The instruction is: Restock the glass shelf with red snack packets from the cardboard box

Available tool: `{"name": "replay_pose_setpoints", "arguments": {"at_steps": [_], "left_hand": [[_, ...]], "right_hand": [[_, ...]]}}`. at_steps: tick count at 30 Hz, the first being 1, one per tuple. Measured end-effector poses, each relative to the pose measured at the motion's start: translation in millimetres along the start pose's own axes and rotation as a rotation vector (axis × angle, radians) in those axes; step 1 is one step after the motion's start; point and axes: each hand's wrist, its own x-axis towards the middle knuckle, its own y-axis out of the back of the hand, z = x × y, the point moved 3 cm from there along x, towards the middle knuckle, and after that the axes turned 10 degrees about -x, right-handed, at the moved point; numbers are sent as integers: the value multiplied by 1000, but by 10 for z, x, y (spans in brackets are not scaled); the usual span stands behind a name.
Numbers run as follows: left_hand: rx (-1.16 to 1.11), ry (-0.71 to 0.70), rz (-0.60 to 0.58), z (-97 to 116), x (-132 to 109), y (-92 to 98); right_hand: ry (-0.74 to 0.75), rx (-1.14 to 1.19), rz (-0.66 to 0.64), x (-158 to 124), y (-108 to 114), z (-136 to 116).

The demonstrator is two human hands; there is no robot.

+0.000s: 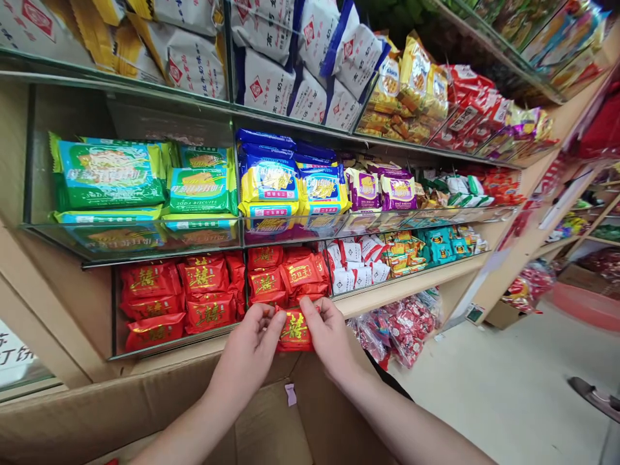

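Note:
A red snack packet (294,330) with gold lettering is pinched between both hands, in front of the lowest shelf bin. My left hand (256,336) grips its left edge between thumb and fingers. On its right edge, my right hand (329,329) holds on in the same way. Just behind the fingers, similar red packets (303,274) are stacked in a glass-fronted bin. More red packets (208,310) lie in the bin to the left. Below my hands is an open cardboard box (271,426) with a small pale purple wrapper (290,394) inside.
Glass-fronted shelves hold green biscuit packets (111,174), blue-yellow packets (271,177) and white packets (266,81). Bags of red sweets (409,329) sit under the shelf at right. A dark object (593,397) lies at the far right over the pale floor (484,387).

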Motion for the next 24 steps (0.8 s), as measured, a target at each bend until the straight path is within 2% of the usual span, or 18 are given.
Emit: {"name": "replay_pose_setpoints", "arguments": {"at_steps": [3, 8, 12, 15, 18, 21, 24], "left_hand": [[322, -155, 111, 90, -13, 65], [592, -191, 160, 26, -5, 100], [618, -225, 191, -19, 5, 84], [598, -260, 217, 20, 8, 59], [570, -263, 199, 44, 0, 30], [583, -265, 173, 26, -15, 26], [640, -258, 186, 1, 0, 79]], "right_hand": [[43, -56, -28, -64, -12, 0], [53, -24, -51, -131, -35, -15], [9, 70, 9, -115, -39, 0], [-85, 194, 12, -101, -56, -3], [-154, 219, 10, -96, -44, -9], [-123, 170, -34, -103, -12, 9], [-99, 149, -149, -141, -14, 51]]}}
